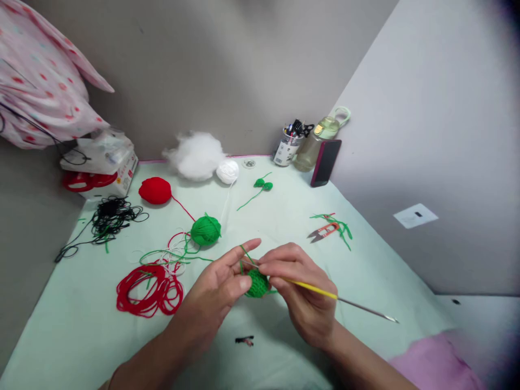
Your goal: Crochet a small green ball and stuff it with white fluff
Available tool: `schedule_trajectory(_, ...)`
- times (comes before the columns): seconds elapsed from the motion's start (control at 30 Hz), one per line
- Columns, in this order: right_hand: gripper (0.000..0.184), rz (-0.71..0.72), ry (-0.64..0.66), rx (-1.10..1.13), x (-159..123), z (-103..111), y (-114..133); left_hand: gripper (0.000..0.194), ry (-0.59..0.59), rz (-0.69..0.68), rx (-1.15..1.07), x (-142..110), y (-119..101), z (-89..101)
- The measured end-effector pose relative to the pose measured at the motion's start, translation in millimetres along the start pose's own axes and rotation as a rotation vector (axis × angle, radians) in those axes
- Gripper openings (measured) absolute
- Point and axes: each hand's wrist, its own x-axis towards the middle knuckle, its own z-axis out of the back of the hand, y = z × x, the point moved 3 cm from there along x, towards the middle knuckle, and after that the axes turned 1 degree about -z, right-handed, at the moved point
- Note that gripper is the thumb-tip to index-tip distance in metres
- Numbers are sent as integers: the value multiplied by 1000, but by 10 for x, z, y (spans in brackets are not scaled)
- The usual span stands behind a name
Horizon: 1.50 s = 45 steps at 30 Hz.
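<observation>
My left hand (223, 281) pinches a small round piece of green crochet (258, 284) between thumb and fingers, with green yarn running over its raised index finger. In my right hand (306, 290) is a crochet hook (312, 288) with a yellow grip and metal ends. Its working tip lies at the top of the crochet piece, partly hidden by my fingers; the other end points out to the right. A ball of green yarn (206, 231) sits just beyond my left hand, its strand trailing toward that hand.
Left are a red yarn ball (155, 190), a red yarn coil (142, 292) and tangled black yarn (111, 214). White stuffing (197, 155) and a white yarn ball (228, 171) lie behind. Thread snips (325, 232), a phone (325, 163) and a bottle (311, 149) are right; a clip (244, 340) lies in front.
</observation>
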Motion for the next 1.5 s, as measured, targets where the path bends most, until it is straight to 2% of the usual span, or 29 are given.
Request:
schedule_trajectory(0.07,29,67,30,-150,-4,-5,1,66,-49,-34,42,10,37,40)
schedule_trajectory(0.13,34,200,-9,-355,-59,-16,9,62,-94,-63,48,13,67,56)
schedule_trajectory(0.2,38,275,-62,-424,-119,-26,14,55,-98,-47,-1,10,74,38)
schedule_trajectory(0.27,39,190,-77,-268,-128,-14,3,51,-64,-9,-77,3,50,4)
schedule_trajectory(0.37,30,8,-94,45,-53,49,-6,47,-30,8,-145,2,-30,-6)
schedule_trajectory(0.53,14,-325,-180,514,84,157,-109,44,26,21,-92,20,-75,60)
schedule_trajectory(0.63,14,-465,-127,693,93,103,-160,44,17,11,-29,17,-40,85)
schedule_trajectory(0.7,14,-429,-75,664,82,51,-150,51,0,-15,22,11,-17,83)
schedule_trajectory(0.8,13,-315,-44,470,46,-5,-123,61,-50,-49,130,5,-4,70)
schedule_trajectory(0.9,14,-307,-52,422,8,-24,-142,64,-131,-102,236,7,-25,78)
schedule_trajectory(1.0,11,-383,-62,512,-2,-35,-188,66,-139,-132,272,14,-36,100)
schedule_trajectory(1.13,11,-583,-46,795,25,-117,-224,66,-81,-47,312,33,1,119)
schedule_trajectory(1.27,11,-688,-13,1006,60,-189,-208,65,-46,-27,259,41,-7,104)
schedule_trajectory(1.4,12,-731,-30,1038,54,-172,-253,49,30,-13,181,43,-59,75)
schedule_trajectory(1.5,18,-757,-5,1010,30,-170,-307,41,28,30,135,58,-62,91)
